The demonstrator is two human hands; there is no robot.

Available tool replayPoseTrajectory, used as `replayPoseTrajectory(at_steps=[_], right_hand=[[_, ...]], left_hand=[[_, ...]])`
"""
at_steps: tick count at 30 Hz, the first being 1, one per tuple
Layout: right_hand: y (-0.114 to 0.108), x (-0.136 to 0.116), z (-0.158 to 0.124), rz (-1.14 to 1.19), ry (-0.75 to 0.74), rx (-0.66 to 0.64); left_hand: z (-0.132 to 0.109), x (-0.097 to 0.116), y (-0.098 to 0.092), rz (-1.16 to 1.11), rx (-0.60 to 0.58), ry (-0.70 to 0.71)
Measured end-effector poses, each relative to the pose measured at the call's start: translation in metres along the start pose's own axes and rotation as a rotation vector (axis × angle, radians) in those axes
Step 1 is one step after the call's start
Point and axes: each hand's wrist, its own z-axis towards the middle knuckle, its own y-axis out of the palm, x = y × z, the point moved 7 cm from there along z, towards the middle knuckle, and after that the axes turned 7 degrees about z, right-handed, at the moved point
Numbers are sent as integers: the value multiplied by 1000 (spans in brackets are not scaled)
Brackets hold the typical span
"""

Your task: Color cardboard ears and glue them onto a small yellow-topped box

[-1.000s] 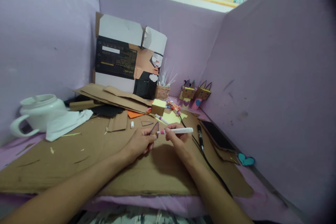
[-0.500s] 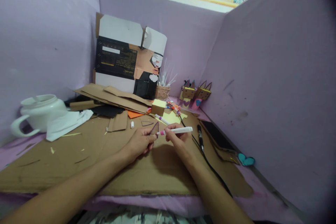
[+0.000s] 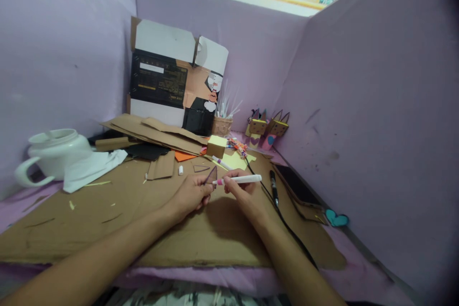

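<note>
My left hand (image 3: 191, 194) pinches a small cardboard triangle (image 3: 211, 174) with a dark purple edge, holding it upright above the big cardboard sheet (image 3: 107, 215). My right hand (image 3: 244, 191) is closed round a white marker (image 3: 238, 179) with a pink band, lying almost level, its tip touching the triangle's right edge. A second purple-edged triangle (image 3: 201, 168) lies flat just beyond my hands. Another white marker (image 3: 220, 162) rests behind it.
A white jug (image 3: 50, 153) and white cloth (image 3: 89, 166) sit at left. A printed box (image 3: 175, 81) stands at the back over stacked cardboard (image 3: 154, 134). A basket of sticks (image 3: 221, 124), small cardboard figures (image 3: 267, 129), a black pen (image 3: 273, 185), a dark phone (image 3: 296, 184) and purple walls enclose the desk.
My right hand and the marker have slid slightly left along the triangle's edge. My left hand has stayed in place.
</note>
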Motion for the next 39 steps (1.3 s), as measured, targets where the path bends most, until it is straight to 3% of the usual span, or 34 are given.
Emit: replayPoseTrajectory(at_steps=[8, 18, 25, 33, 39], right_hand=[[-4, -7, 2, -19, -80, 59], [8, 2, -2, 26, 43, -68], [-2, -2, 3, 24, -41, 69], [2, 2, 1, 23, 39, -2], [-7, 2, 5, 35, -20, 83]], left_hand=[[-2, 3, 2, 45, -31, 76], [2, -2, 1, 90, 3, 55], [1, -2, 1, 95, 8, 48], [0, -1, -1, 84, 9, 17], [2, -3, -1, 26, -15, 3]])
